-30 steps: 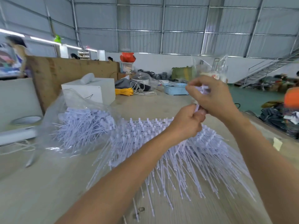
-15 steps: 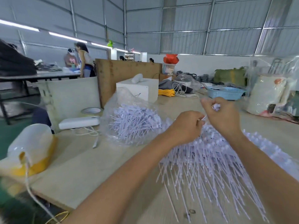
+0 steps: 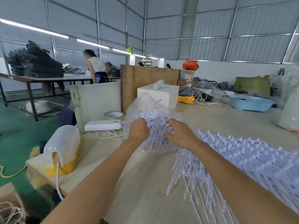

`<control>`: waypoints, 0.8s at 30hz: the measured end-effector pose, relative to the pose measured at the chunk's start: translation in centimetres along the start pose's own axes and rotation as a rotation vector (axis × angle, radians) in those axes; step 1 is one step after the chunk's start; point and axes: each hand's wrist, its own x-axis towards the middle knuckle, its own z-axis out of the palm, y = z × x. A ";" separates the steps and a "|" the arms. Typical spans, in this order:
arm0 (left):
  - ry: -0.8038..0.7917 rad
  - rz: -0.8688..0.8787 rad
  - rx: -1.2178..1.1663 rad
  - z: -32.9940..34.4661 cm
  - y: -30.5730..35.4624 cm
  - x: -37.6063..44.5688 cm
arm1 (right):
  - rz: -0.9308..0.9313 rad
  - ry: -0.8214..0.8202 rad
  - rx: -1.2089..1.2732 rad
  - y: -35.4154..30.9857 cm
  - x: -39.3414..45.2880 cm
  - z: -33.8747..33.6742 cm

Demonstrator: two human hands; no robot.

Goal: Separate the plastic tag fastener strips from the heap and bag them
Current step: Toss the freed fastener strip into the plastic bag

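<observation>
Head view: both hands at the bag mouth.
Bag (image 3: 142, 107): clear plastic, on table (image 3: 145, 183), holds white fastener strips (image 3: 155, 126).
Left hand (image 3: 140, 129): fingers curled on the bag's edge.
Right hand (image 3: 179, 135): fingers curled into the strips; exact grip unclear.
Heap (image 3: 242, 159): loose strips, right of the bag.
Power bank (image 3: 103, 125): left of the bag.

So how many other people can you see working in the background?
3: one person bends over the far left table, and two heads show behind the wooden board, at and. More may be hidden.
</observation>
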 end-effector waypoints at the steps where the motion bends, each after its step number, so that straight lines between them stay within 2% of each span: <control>1: -0.011 -0.005 0.007 0.5 0.1 0.2 | 0.004 -0.019 -0.053 0.3 0.1 0.2; 7: -0.036 0.105 0.057 3.0 2.6 1.3 | 0.066 -0.101 -0.216 1.9 0.5 0.5; 13: 0.052 0.206 0.519 5.2 3.6 0.7 | 0.077 -0.131 -0.219 3.3 -0.1 0.5; 16: 0.002 0.311 0.670 6.4 3.3 0.7 | 0.085 -0.132 -0.209 3.4 -0.1 0.4; 20: -0.101 0.396 0.671 6.6 3.0 0.7 | 0.084 -0.133 -0.219 3.4 -0.3 0.4; 24: -0.132 0.253 0.578 6.0 3.1 0.7 | 0.080 -0.136 -0.214 3.3 -0.7 0.6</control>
